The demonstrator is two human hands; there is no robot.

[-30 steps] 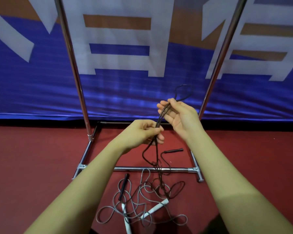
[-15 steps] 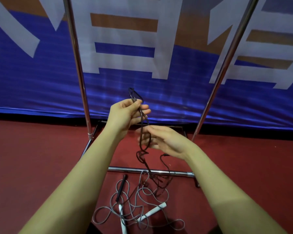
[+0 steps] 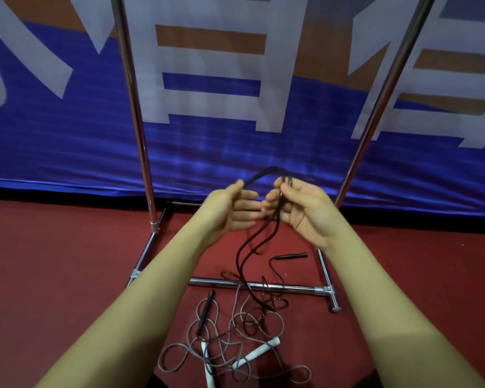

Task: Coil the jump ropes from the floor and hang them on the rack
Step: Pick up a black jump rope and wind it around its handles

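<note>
Both hands (image 3: 266,208) coiling blk rope (image 3: 245,256) nr rack (image 3: 140,152)

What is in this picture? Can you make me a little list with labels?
left hand: pinches the thin dark brown jump rope near its top loop
right hand: holds the same rope, strands running across its fingers
dark rope: hangs from both hands to the red floor; its black handles lie on the floor
grey jump rope with white handles: lies loose and tangled on the floor
shiny metal rack: stands behind; no rope seen on its visible parts
blue banner with white shapes: behind the rack
</note>
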